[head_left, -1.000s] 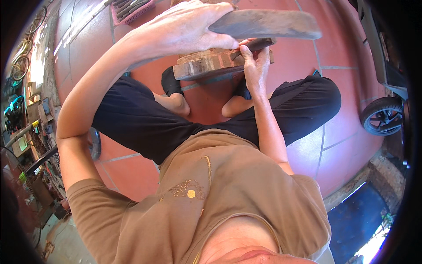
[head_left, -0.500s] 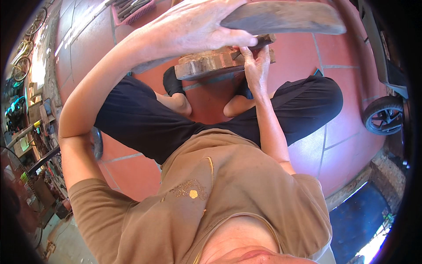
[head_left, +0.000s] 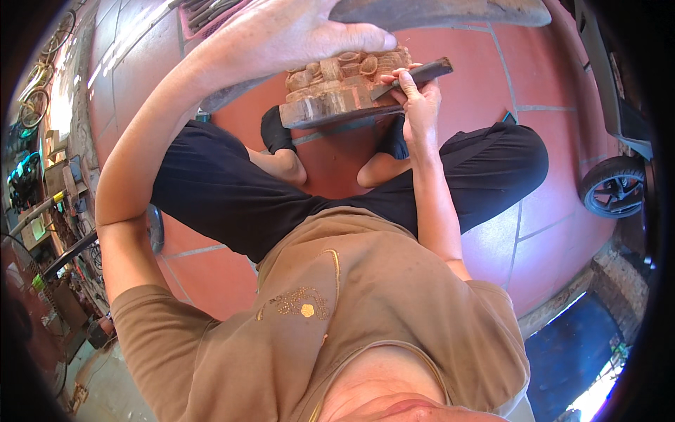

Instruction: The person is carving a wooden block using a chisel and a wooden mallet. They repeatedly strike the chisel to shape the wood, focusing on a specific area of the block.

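Red tiles with pale joints make up the floor (head_left: 541,84), with mixed clutter (head_left: 65,179) along its left edge and a black wheel (head_left: 614,186) near its right edge. Toward the floor's upper left corner is a pink basket (head_left: 187,28) with long, dark tools (head_left: 211,10) in it. Between the spread knees, in black trousers (head_left: 225,186), is a brown wooden block (head_left: 330,104), carved with rounded, raised shapes on top and flat along its near side. It lies just beyond the two feet in dark footwear (head_left: 273,128); what bears it is hidden.

Right hand (head_left: 418,104) has its fingers and thumb pinched narrowly around a chisel (head_left: 430,71), whose dark handle slants up to the right. Its blade points left and down at the block's right end; whether the edge touches the wood, I cannot tell. Left hand (head_left: 295,35) is above the block, holding a grey-brown wooden club (head_left: 450,13) in its grip, the thumb on the near side and the other fingers out of sight. The club extends rightward, apart from the chisel handle
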`<state>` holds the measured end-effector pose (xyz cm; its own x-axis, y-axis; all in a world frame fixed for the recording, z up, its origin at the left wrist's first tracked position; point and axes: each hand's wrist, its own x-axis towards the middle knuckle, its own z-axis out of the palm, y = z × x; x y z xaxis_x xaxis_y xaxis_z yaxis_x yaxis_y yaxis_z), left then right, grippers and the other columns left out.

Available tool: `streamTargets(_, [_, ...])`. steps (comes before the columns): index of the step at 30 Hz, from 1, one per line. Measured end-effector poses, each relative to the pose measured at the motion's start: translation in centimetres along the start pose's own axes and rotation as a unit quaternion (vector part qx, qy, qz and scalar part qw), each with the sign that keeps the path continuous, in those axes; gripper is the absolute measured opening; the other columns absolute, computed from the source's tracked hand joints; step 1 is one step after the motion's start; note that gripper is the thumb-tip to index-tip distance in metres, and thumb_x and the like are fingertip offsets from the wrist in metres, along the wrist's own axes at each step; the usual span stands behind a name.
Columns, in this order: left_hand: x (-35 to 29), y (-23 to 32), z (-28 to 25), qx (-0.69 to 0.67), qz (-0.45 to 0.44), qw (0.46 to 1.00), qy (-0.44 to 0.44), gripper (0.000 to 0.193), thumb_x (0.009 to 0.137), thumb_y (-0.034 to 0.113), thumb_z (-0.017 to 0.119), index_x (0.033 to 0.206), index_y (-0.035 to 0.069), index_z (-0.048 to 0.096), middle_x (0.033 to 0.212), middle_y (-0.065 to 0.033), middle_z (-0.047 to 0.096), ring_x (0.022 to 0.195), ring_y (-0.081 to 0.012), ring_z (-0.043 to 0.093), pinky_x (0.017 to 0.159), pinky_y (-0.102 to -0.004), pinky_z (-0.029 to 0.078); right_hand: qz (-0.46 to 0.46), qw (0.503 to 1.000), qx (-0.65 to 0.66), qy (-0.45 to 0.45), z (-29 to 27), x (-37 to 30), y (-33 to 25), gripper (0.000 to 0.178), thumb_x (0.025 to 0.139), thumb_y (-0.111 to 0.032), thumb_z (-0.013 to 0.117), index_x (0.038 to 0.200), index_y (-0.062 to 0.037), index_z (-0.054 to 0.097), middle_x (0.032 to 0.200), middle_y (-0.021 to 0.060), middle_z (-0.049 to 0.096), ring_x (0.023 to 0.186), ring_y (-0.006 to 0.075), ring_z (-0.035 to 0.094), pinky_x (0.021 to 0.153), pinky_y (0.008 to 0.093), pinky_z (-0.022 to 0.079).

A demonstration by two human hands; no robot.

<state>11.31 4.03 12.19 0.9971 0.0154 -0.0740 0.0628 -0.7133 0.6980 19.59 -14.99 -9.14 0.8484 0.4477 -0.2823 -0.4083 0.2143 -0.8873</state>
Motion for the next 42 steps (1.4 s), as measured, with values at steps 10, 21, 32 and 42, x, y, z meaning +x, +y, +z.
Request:
streamTargets(10, [-1.6,-0.7,-0.6,-0.020,-0.028,0.998,0.058,0.053,0.089,0.031,0.075,0.122,-0.007,0.058,0.103,-0.0247,0.070,0.095,-0.0288,0.070,0.084,-0.0371,0.051,-0.110,0.993,0.003,-0.031,0.4,-0.4,-0.1,0.023,0.099,-0.004,0.061,0.119,-0.0065,0.050,0.105,0.0071,0.065,0.097,0.0217,0.070,0.090,0.0356,0.055])
streamTargets(21, [-1.8,-1.9,-0.4,0.036,-0.030,0.997,0.067,0.055,0.087,0.030,0.076,0.122,-0.008,0.058,0.103,-0.0280,0.068,0.095,-0.0327,0.069,0.083,-0.0389,0.051,-0.071,0.984,-0.127,-0.099,-0.2,-1.6,-1.0,0.024,0.097,0.004,0.059,0.118,-0.0043,0.050,0.099,0.0066,0.063,0.089,0.0181,0.068,0.085,0.0317,0.054])
streamTargets(32, [-2.5,-0.4,-0.8,-0.006,-0.042,0.996,0.078,0.056,0.088,0.031,0.076,0.124,-0.008,0.057,0.107,-0.0256,0.069,0.102,-0.0290,0.068,0.088,-0.0367,0.050,-0.173,0.978,-0.054,-0.106,0.9,-0.5,0.9,0.020,0.098,0.001,0.059,0.116,-0.0044,0.052,0.100,0.0058,0.063,0.096,0.0177,0.067,0.091,0.0322,0.052])
streamTargets(42, [-3.3,-2.9,0.2,-0.048,-0.007,0.995,0.082,0.052,0.089,0.026,0.076,0.125,-0.007,0.057,0.106,-0.0211,0.069,0.101,-0.0219,0.067,0.088,-0.0351,0.050,-0.043,0.986,-0.050,-0.150,-0.7,-2.5,-1.3,0.023,0.099,0.000,0.058,0.119,-0.0064,0.051,0.101,0.0059,0.063,0.098,0.0184,0.067,0.089,0.0332,0.052])
